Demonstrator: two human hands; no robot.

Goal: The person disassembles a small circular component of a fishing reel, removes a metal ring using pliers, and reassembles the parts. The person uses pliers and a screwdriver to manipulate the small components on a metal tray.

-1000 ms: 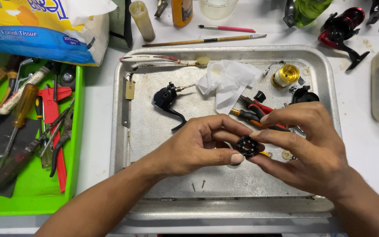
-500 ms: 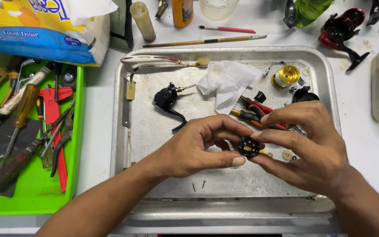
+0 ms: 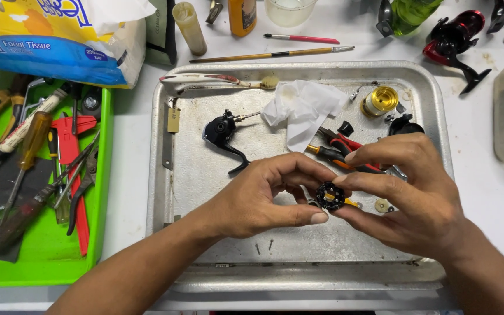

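Head view shows both hands meeting over the middle of a dented metal tray (image 3: 164, 175). Left hand (image 3: 258, 198) and right hand (image 3: 406, 198) together pinch a small round black part (image 3: 329, 196) with a yellowish centre, fingertips clamped on its rim from both sides, held just above the tray floor. Bare scratched metal lies open toward the near rim, where two tiny nails (image 3: 263, 246) rest; the far half is crowded.

Just beyond the right hand lie red-handled pliers (image 3: 342, 143) and an orange-handled tool, partly hidden by fingers. A small pale washer (image 3: 382, 205) sits just beside the right hand. Farther off, a crumpled white tissue (image 3: 301, 111) lies near a shiny gold spool (image 3: 380, 100), and a black curved lever piece (image 3: 224, 137) sits to the left. A worn toothbrush (image 3: 217, 81) lies along the far rim.

Left of the tray, a bright green bin (image 3: 103, 175) holds screwdrivers and pliers. Above it lies a soft blue, yellow and white tissue pack (image 3: 53, 41). A red-and-black fishing reel (image 3: 453, 41) lies at the far right corner.
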